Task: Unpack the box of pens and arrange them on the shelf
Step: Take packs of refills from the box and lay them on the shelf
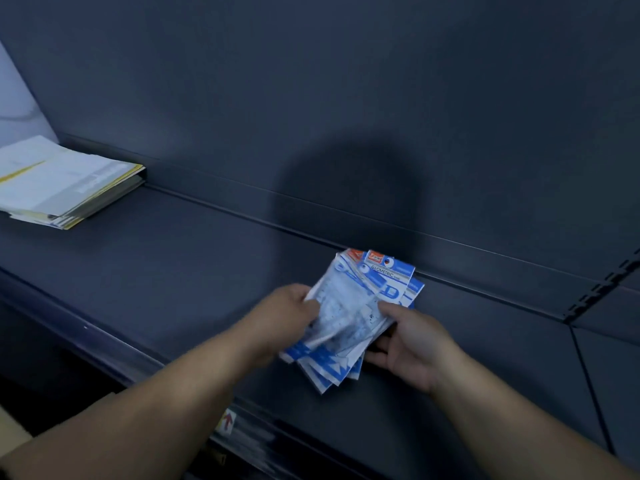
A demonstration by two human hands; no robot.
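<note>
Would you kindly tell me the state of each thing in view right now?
Packets: fanned bundle, held in both hands.
Left hand: grips the bundle's left edge.
Right hand: grips its right side, thumb on top.
Paper stack: lying flat on the shelf, untouched.

Person: two bare arms and two bare hands in view.
The left hand (294,313) and right hand (412,344) are uncovered. The left forearm (156,393) and right forearm (519,420) are bare along the whole length in view, from wrist to frame edge. Both forearms are broad and taper toward the wrist. The fingers are rounded at the tips, and nail detail is too blurred to tell. Dim light shades the undersides of both arms, and blur softens the left wrist outline.
</note>
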